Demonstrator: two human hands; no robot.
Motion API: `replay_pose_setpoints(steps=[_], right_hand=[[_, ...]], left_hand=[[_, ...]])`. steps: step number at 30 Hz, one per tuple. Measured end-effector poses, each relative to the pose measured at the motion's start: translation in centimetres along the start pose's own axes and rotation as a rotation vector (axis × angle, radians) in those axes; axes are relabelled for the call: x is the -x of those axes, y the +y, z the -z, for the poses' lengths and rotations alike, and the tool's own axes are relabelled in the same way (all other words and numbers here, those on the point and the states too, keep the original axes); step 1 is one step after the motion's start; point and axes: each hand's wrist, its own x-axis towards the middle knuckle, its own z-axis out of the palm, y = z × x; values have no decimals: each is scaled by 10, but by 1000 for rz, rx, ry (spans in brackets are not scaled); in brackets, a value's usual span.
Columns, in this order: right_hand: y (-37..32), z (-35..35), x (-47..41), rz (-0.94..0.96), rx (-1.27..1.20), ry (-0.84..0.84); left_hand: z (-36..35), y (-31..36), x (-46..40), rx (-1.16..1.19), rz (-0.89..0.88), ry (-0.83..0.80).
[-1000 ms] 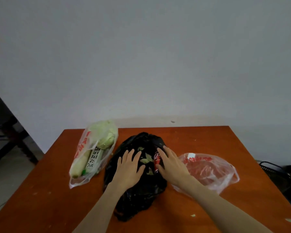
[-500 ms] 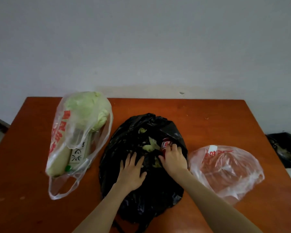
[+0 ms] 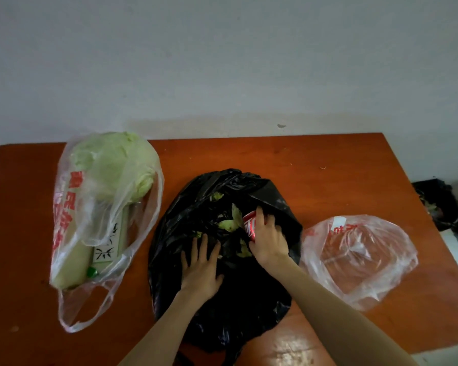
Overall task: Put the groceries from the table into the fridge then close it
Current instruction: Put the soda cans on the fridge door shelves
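head view looks down on an orange table (image 3: 328,165) set against a pale wall, with three bags on it and no fridge anywhere in sight. at the left lies a clear bag (image 3: 90,220) holding a cabbage (image 3: 111,162), a pale long vegetable and a white packet with dark print. in the middle sits a black bag (image 3: 222,260), its mouth spread so that scraps of green leaf show inside. at the right lies a second clear bag (image 3: 360,260) with red print (what is in it is too faint to tell). the left hand (image 3: 201,270) lies flat on the black bag, fingers spread, gripping nothing, and seems to be pinning the plastic down. the right hand (image 3: 267,239) reaches into the bag's mouth and curls over a red can (image 3: 250,224); it touches the can, but whether the fingers have truly closed round it is not clear. as for progress, i judge the task to be at its very start: every grocery in view is on the table, nothing is lifted, and the can itself sits in the black bag. left to do, as far as can be judged: take the can out, carry it and the rest to the fridge, place them inside, and shut the door.
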Motion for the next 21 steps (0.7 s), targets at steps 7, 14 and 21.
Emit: replay_pose_setpoints(steps=[7, 14, 21], right_hand=[[-4, 21, 41, 225, -343, -45], [33, 72, 104, 127, -802, 119], [135, 82, 213, -47, -1095, 369]], left_hand=[[7, -1, -1, 26, -3, -5], [43, 24, 30, 168, -166, 279], [59, 131, 111, 83, -541, 509]])
